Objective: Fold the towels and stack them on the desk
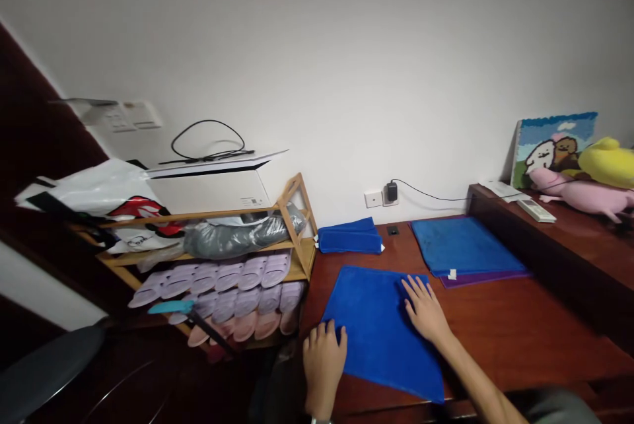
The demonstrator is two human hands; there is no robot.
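Note:
A blue cloth (381, 338) lies spread out on the reddish-brown wooden desk. My left hand (324, 361) is at its lower left edge, palm down, thumb apart from the fingers. On the cloth's right side rests my right hand (426, 310), fingers spread near the upper right corner. Behind them, by the wall, are folded blue cloths (349, 238). Farther right sits a flat pile with a blue cloth (460, 244) on top, a white tag at its front edge, and a purple cloth (483, 277) showing underneath.
A wooden rack (302, 232) left of the desk holds several slippers (242, 273), a bagged grey item and a white box (212, 189). A black charger (391, 191) is plugged into the wall. On the raised right ledge are a remote (536, 210), a pink plush (584, 198) and a picture.

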